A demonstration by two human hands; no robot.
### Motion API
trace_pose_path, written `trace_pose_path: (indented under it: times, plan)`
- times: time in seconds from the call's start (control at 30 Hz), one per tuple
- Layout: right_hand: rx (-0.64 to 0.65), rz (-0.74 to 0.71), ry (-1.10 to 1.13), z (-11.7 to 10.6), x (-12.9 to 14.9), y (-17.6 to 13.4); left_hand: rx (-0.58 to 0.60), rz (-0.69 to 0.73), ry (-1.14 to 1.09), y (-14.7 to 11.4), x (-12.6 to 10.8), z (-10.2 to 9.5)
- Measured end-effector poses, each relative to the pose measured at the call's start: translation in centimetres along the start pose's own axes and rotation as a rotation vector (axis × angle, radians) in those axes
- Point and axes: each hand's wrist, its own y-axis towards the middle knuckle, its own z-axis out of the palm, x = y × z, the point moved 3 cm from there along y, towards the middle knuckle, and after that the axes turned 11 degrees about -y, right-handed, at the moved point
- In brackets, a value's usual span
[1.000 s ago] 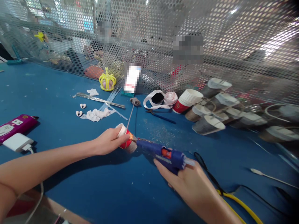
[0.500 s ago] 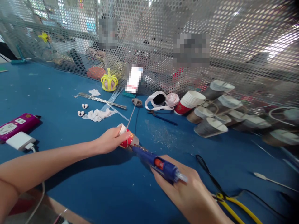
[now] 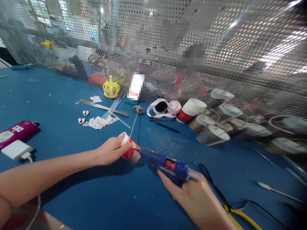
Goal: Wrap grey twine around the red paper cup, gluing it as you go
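Observation:
My left hand (image 3: 114, 149) is closed round a red and white paper cup (image 3: 124, 138), which lies tilted with its mouth to the upper left. A grey-brown strand (image 3: 133, 126) runs from the cup to a small bundle (image 3: 138, 110) of the same colour on the table. Grey-brown material covers the cup's lower end. In my right hand (image 3: 185, 188) is a blue glue gun (image 3: 165, 163), gripped firmly, a clear glue stick poking out of its back. Its nozzle points left and meets or nearly meets the cup's side; I cannot tell which.
Wrapped cups (image 3: 213, 134) and a stack of paper cups (image 3: 192, 110) stand at the right by a perforated metal screen (image 3: 153, 41). Yellow-handled pliers (image 3: 240, 217) lie front right. A purple power bank (image 3: 19, 132), glue sticks (image 3: 115, 105) and a yellow crown (image 3: 111, 88) are left.
The cup has tilted a little in my left hand. The glue gun has shifted slightly to the right, its nozzle now higher along the cup's side. The whole view has tipped slightly.

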Motion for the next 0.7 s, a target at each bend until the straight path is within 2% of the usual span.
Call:
trace_pose_path:
  times: [0.17, 0.23, 0.7]
  plan:
    - [0.1, 0.248, 0.03, -0.16, -0.13, 0.39, -0.002, 0.018, 0.08, -0.21, -0.33, -0.18]
    - [0.128, 0.306, 0.05, -0.09, -0.17, 0.36, 0.001, 0.033, 0.103, -0.23, -0.31, -0.22]
    - [0.158, 0.291, 0.098, 0.3, -0.39, 0.73, 0.009, 0.042, 0.161, -0.29, -0.41, -0.18]
